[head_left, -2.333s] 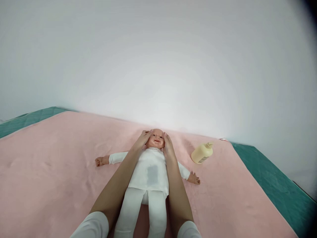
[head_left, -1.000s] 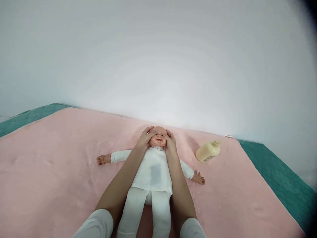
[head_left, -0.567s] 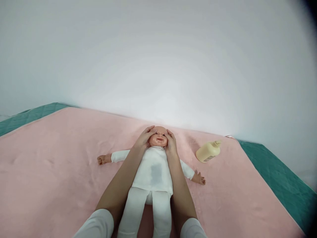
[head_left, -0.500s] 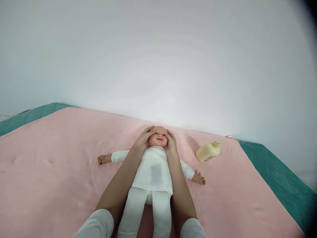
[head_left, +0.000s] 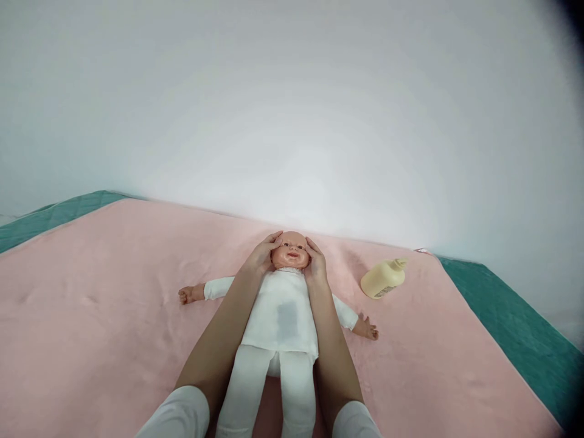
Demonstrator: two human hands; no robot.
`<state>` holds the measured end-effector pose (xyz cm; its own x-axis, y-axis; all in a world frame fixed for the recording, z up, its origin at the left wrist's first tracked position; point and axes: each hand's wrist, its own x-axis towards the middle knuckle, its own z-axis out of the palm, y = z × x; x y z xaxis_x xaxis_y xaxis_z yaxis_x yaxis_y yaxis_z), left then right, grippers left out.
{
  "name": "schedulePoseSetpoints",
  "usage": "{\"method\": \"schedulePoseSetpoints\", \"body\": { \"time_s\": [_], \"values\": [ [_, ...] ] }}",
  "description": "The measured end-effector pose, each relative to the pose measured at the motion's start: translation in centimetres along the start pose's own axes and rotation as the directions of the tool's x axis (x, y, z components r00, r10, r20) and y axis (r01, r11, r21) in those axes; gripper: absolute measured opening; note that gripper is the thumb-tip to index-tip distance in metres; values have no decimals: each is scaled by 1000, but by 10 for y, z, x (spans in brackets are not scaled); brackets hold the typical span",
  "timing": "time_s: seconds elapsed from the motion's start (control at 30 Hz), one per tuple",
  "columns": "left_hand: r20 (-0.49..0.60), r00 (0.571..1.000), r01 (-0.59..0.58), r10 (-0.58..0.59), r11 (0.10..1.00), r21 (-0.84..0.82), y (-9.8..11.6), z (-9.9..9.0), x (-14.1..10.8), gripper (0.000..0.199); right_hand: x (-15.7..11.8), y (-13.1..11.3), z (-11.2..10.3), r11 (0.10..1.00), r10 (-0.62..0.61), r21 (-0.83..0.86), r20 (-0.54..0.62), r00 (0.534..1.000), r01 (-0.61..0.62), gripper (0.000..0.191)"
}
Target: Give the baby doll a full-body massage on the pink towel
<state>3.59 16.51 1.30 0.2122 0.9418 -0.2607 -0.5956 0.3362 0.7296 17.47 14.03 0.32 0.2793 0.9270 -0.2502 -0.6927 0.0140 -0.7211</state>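
Observation:
A baby doll (head_left: 285, 310) in a white top and trousers lies on its back with its arms spread. A grey-blue patch marks the front of its top. Against the left side of the doll's head, as I see it, my left hand (head_left: 264, 252) is cupped, its thumb near the temple. My right hand (head_left: 315, 258) cups the other side in the same way. Between them the doll's head is held, with its eyes and mouth uncovered. Parts of my fingers are hidden beside the head.
A pale yellow pump bottle (head_left: 383, 278) stands to the right of the doll. Beneath everything is a pink blanket (head_left: 114, 292), over a green quilted cover (head_left: 511, 316) that shows at both sides. A white wall (head_left: 292, 109) rises behind.
Both thumbs have slid outward from the doll's brow and eyes to the sides of its head, leaving the eyes uncovered. The doll and the bottle stay in place.

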Motion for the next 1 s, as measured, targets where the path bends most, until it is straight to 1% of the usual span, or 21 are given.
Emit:
{"method": "schedulePoseSetpoints", "body": {
  "time_s": [0.1, 0.17, 0.23, 0.33, 0.43, 0.5, 0.57, 0.67, 0.87, 1.0],
  "values": [
    [-5, 1000, -4, 4, 1000, -18, -3, -2, 5, 39, -1, 0, 0, 1000, 4, 14, -6, 1000, -3, 40],
    [-6, 1000, -28, 28, 999, -21, -5, 1, 4, 35, -3, -1, 2, 1000, -4, 18, -1, 1000, 4, 39],
    [-10, 998, -62, 62, 998, -5, -6, 6, -1, 35, -6, -2, 4, 1000, -25, 2, 18, 1000, 25, 39],
    [-39, 993, -109, 111, 993, 51, -5, 15, -10, 40, -9, -1, 6, 995, -69, -63, 45, 997, 71, 42],
    [-81, 985, -142, 152, 983, 120, -5, 20, -17, 44, -11, 2, 5, 982, -117, -142, 45, 992, 122, 52],
    [-83, 983, -150, 162, 979, 135, -5, 20, -18, 44, -10, 3, 4, 972, -136, -185, 47, 990, 143, 59],
    [-72, 984, -152, 163, 979, 136, -6, 20, -17, 45, -10, 5, 4, 966, -143, -212, 46, 989, 149, 61],
    [-59, 984, -157, 167, 977, 144, -6, 19, -16, 47, -9, 7, 3, 963, -147, -225, 37, 988, 152, 60],
    [-61, 983, -164, 176, 974, 159, -6, 19, -16, 51, -9, 7, 4, 959, -165, -233, 16, 986, 164, 50],
    [-70, 981, -166, 179, 973, 162, -6, 20, -17, 48, -12, 5, 6, 963, -154, -224, 2, 988, 151, 45]
  ]
}}
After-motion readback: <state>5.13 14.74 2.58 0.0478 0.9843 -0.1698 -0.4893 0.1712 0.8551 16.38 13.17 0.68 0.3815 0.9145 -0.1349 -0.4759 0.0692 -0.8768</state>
